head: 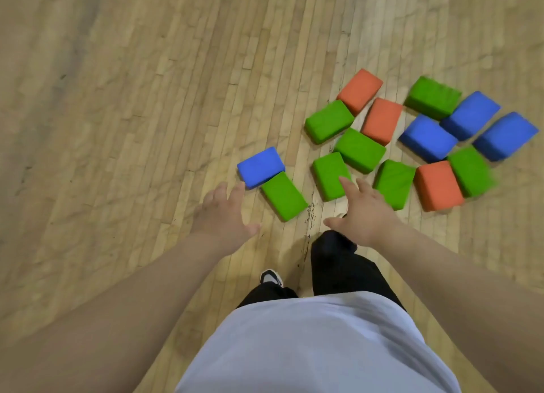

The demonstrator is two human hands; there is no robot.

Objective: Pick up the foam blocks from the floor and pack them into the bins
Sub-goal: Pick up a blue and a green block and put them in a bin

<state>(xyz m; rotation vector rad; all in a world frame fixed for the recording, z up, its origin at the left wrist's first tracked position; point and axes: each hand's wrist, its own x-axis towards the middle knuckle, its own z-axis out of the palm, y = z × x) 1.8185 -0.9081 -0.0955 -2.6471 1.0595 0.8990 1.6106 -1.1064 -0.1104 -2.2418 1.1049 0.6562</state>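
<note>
Foam blocks [360,150] lie clustered on the wooden floor [117,98], right of centre; no bins show. Both hands reach down spread and empty: left hand [225,213] near the blue block [260,166], right hand [363,213] over a green block [329,175], probably to take one each.

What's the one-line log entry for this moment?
phase: reach | left hand: open, near blue block | right hand: open, over green block | bins: not visible

Foam blocks [360,150] clustered on floor [117,98], right of centre.
</note>
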